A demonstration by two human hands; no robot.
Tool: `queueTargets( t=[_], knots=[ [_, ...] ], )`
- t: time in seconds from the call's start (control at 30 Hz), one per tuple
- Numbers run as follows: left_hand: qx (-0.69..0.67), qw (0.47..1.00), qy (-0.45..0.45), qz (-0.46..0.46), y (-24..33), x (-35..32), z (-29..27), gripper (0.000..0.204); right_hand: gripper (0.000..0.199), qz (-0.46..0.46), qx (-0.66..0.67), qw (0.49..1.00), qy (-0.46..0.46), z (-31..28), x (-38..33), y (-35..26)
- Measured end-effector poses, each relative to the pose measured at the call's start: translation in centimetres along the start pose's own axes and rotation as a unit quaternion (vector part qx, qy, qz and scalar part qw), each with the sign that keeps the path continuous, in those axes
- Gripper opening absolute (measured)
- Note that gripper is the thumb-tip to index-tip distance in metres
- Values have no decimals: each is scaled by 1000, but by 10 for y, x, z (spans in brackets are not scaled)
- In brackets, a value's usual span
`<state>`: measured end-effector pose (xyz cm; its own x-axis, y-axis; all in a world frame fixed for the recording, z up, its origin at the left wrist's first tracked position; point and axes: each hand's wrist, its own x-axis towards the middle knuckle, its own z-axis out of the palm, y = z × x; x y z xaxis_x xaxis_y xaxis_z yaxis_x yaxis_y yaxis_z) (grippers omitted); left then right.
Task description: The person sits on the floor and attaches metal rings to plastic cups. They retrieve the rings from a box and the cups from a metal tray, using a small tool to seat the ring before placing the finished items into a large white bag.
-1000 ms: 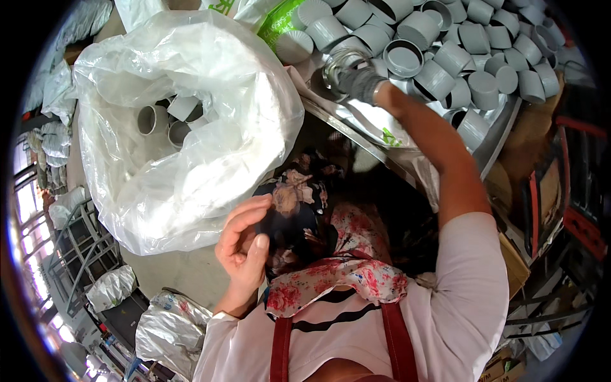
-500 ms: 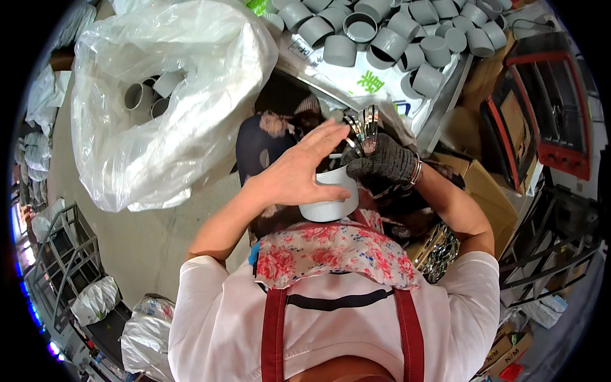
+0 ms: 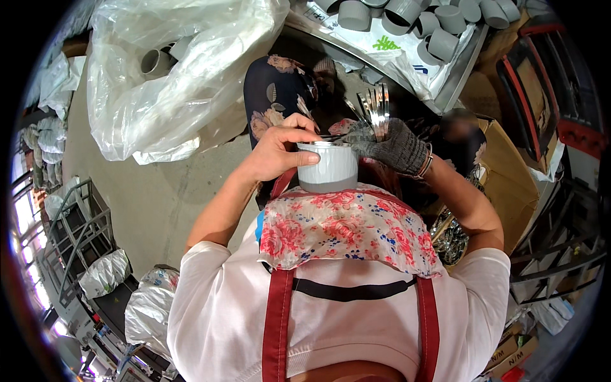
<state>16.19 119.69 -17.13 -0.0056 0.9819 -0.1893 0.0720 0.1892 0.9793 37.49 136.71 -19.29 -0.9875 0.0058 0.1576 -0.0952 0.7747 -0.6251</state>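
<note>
A short grey plastic pipe fitting (image 3: 332, 169) rests upright at my lap, against the flowered apron (image 3: 344, 226). My bare left hand (image 3: 279, 149) grips it at the left, with the thumb on its upper side and the fingers bent over the rim. A shiny metal edge shows along the top of the fitting; the inside is hidden. In a dark knitted glove, my right hand (image 3: 396, 151) is closed around a fan of thin shiny metal strips (image 3: 380, 109) that stick up from it. Its fingertips touch the fitting's right rim.
Ahead on the right, several grey fittings (image 3: 442, 46) lie on a white sack over a tray (image 3: 464, 70). A large clear plastic bag (image 3: 127, 111) with more fittings stands ahead-left. Beside my right arm are a cardboard box (image 3: 509, 181) and a heap of shiny metal strips (image 3: 450, 235).
My left hand has gone from spread fingers over the fitting to bent fingers at its rim. The fitting now stands more upright. The view has shifted, so the tray and bag sit higher.
</note>
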Motion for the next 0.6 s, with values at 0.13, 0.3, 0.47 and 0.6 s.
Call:
queueTargets(
  t=[0.13,0.3,0.47,0.6],
  knots=[
    [50,998,31,5,5,-7,2,26,28,-25,-42,999,-18,3,-1,3],
    [-17,997,72,-19,-10,-10,0,18,29,-81,10,997,-14,6,-2,17],
    [-129,983,129,-33,-24,-5,7,20,20,161,234,956,-66,14,-4,12],
    [-331,931,132,-84,-15,-5,17,27,23,209,267,941,18,7,-15,-12]
  ],
)
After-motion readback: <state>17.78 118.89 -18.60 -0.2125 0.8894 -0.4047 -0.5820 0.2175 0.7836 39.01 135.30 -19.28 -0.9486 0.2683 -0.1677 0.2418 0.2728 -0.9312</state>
